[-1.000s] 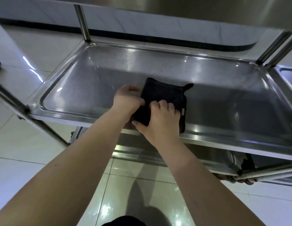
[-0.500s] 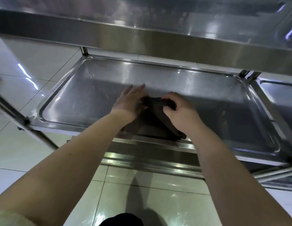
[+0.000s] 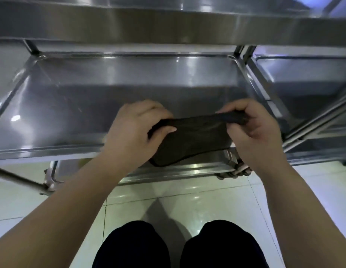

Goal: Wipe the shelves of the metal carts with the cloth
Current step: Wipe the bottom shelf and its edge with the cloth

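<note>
The dark cloth was held stretched between both hands over the front edge of the cart's middle shelf, its lower part hanging past that rim. The left hand pinched the cloth's left end between thumb and curled fingers; the right hand gripped its right end likewise. The top shelf ran above, and a second cart stood just beside the right edge.
</note>
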Demonstrator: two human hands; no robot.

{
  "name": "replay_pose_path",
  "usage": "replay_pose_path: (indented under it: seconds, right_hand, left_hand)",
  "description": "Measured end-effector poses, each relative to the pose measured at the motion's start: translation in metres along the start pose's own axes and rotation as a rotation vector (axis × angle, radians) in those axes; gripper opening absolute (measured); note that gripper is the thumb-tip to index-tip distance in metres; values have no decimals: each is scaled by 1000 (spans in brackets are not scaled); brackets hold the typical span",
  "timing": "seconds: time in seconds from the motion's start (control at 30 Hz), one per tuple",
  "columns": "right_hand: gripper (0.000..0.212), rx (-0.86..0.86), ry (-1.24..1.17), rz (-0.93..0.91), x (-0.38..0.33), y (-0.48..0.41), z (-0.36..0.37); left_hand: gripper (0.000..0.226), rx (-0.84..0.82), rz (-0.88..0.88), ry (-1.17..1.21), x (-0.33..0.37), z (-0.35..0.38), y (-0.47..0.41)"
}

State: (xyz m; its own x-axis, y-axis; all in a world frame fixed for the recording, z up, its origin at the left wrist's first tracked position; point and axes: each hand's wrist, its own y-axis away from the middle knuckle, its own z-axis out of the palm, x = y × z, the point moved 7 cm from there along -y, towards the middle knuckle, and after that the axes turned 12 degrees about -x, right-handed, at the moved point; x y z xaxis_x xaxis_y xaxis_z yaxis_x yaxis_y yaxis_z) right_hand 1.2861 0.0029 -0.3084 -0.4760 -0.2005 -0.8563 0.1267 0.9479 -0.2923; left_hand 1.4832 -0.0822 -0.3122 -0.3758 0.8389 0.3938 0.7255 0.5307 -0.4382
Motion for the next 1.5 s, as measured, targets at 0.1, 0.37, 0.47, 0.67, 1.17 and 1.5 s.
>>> replay_pose_path:
  seconds: [0.1,0.37,0.47,0.67,1.17,1.5]
  right_hand:
    - [34,-90,-15,109,27,37,-21]
    - [24,-237,-9,457,193,134,0]
    - [26,-227,-87,525,250,154,19]
    - [22,41,-9,452,293,102,-1]
    - [37,-263,570,95,423,94,73]
    - [54,-561,897,338,501,3,77]
  left_hand:
    - [16,-96,43,-2,21,42,8]
    - [17,-717,-211,210,5,233,61]
    - [11,-853,-331,134,-16,294,79]
    - [15,-575,-441,75,-54,326,10]
    - [52,-482,-600,-218,-165,435,51]
    - [56,-598,-856,-352,-234,435,65]
